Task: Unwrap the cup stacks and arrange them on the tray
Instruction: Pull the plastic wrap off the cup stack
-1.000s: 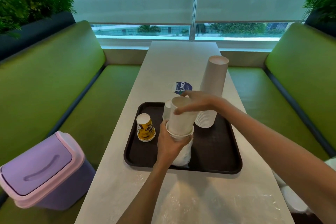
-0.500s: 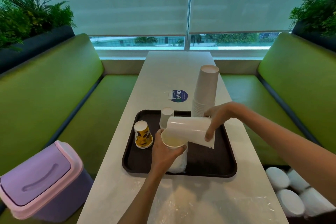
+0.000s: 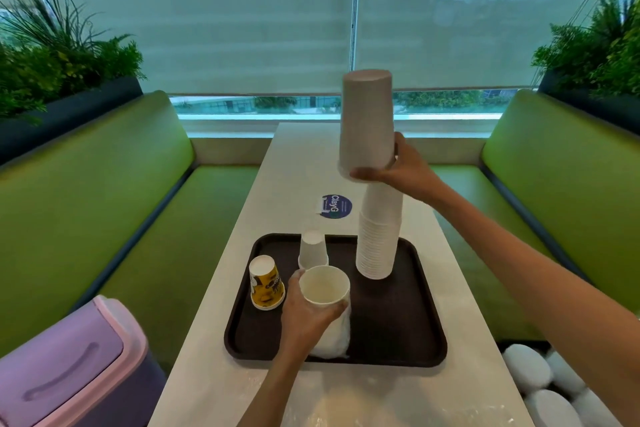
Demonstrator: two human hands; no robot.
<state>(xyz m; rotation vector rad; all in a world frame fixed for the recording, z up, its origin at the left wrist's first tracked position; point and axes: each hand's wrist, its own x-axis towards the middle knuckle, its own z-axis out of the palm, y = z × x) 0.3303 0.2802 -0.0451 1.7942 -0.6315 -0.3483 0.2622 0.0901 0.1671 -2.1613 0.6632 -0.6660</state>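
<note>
Right hand (image 3: 398,173): fingers grasp the lower rim of the inverted cups (image 3: 367,121), held above the tall stack (image 3: 379,236) at the far right of the tray (image 3: 408,322); whether the two touch cannot be told. Left hand (image 3: 304,315): fingers grasp the wrapped stack (image 3: 332,336), mouth up, on the tray's near part. The tray lies on the desk (image 3: 214,374).

I see a lilac swing-lid bin (image 3: 59,374) at lower left, green benches (image 3: 104,218) either side, a round blue sticker (image 3: 335,206) on the white table (image 3: 207,374), plants (image 3: 52,62) behind them.
</note>
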